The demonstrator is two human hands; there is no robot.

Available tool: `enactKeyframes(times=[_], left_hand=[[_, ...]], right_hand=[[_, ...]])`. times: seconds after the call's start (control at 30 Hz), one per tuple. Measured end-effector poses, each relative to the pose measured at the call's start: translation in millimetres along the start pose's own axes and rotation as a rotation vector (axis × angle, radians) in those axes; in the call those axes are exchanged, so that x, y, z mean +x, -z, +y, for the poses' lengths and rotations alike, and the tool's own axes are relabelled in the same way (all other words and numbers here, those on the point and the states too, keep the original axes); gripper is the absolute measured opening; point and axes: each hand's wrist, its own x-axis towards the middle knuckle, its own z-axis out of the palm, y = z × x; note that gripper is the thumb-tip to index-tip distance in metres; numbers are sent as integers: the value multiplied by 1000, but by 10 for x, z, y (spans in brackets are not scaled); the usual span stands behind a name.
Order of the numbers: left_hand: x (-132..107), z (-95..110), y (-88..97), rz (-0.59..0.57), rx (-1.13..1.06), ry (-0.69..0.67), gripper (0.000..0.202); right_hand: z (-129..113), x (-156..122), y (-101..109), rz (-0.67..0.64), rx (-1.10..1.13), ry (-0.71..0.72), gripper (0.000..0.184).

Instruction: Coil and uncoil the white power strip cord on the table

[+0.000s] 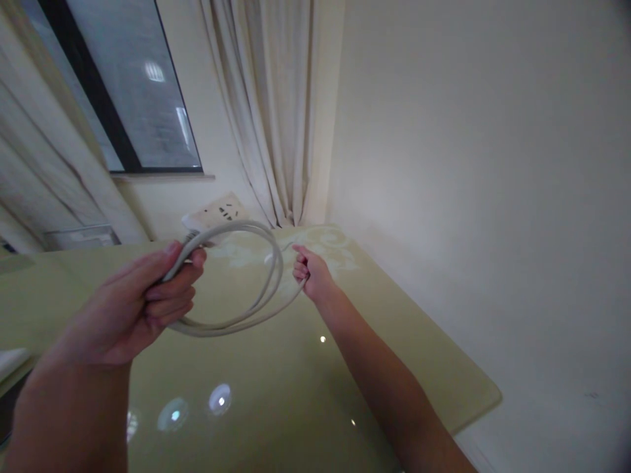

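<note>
My left hand (142, 302) is closed around a coiled white power cable (236, 322), gripping it near where it joins a white power strip (219, 213). The strip hangs in the air just beyond my left fingers, its sockets facing up. My right hand (310, 272) is closed on the far side of the cable loop, pinching it. The loop stretches between both hands above a glossy pale green table (276, 394).
The table's right edge (463, 355) runs close to a plain cream wall. Beige curtains (276, 112) hang in the corner behind the table, and a dark window (133, 92) lies at the upper left. Ceiling lights reflect in the tabletop.
</note>
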Motion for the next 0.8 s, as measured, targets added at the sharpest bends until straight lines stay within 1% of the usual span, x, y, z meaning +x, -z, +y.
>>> enactKeyframes(times=[0.03,0.07,0.1,0.17,0.23,0.27,0.33,0.47,0.53,0.6,0.7,0.8], left_hand=[[13,-36,1,-17,40,6,27],[30,-70,-2,-30,83,16,33],[51,-102,-8,-39,123,27,39],[105,-155,-15,-47,180,49,49],[170,-202,-5,-54,208,62,54],[207,-227,7,-63,218,67,55],[284,-288,41,-95,237,87,55],[445,-455,92,-152,252,112,55],[528,-544,111,-174,223,110,53],[609,-615,133,-201,166,108,54],[688,-655,155,-268,61,74,64],[657,-618,111,-337,-1,52,75]], right_hand=[[-29,-20,-4,-30,-18,24,13],[-53,-46,-12,-61,-42,75,17],[-72,-78,-25,-94,-70,154,24],[-100,-152,-60,-156,-136,365,37],[-122,-240,-100,-213,-189,547,43],[-133,-285,-118,-240,-211,607,44],[-156,-372,-147,-278,-253,680,44],[-195,-485,-155,-338,-290,746,44],[-212,-506,-143,-384,-286,756,45],[-228,-509,-130,-396,-285,753,46],[-239,-492,-117,-398,-297,722,47],[-225,-463,-106,-441,-344,684,46]])
